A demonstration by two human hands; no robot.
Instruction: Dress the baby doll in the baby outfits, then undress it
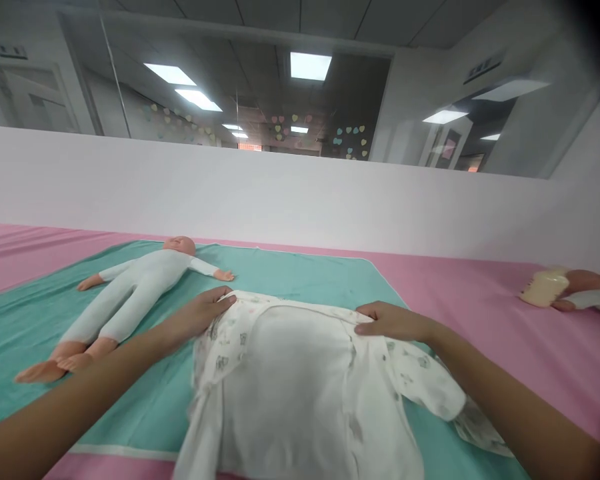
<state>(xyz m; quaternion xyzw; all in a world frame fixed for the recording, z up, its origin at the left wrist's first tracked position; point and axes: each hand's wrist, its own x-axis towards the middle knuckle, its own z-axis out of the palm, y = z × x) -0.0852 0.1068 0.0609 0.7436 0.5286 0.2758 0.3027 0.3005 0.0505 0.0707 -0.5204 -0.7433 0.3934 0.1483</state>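
We are pressing both hands down on the far edge of a white baby garment [300,387] that is lying spread open on the teal mat [305,273], right in front of us and reaching to the mat's near edge: our left hand [203,312] is gripping the collar corner with the fingers curled over the cloth, and our right hand [390,321] is lying flatter, fingertips pinching the other shoulder seam. The risk we are seeing is that the soft fabric is bunching rather than lying flat; the right sleeve [430,383] is already folding under itself toward the mat's corner, and a pull from one hand alone would, we judge, be dragging the whole piece askew or sliding it off the near edge onto the pink sheet [480,300]. The mat itself could be creeping too, since it is only a loose cloth on the sheet. To our left a baby doll [135,293] in a white suit is lying on its back on the same mat, arms out, its near hand resting just beside our left hand, so a careless sweep there could be knocking it. At the far right another person's hand [585,290] is holding a pale bottle-like object [545,287] on the pink sheet, well apart from us. A white partition [300,193] is closing off the table behind.
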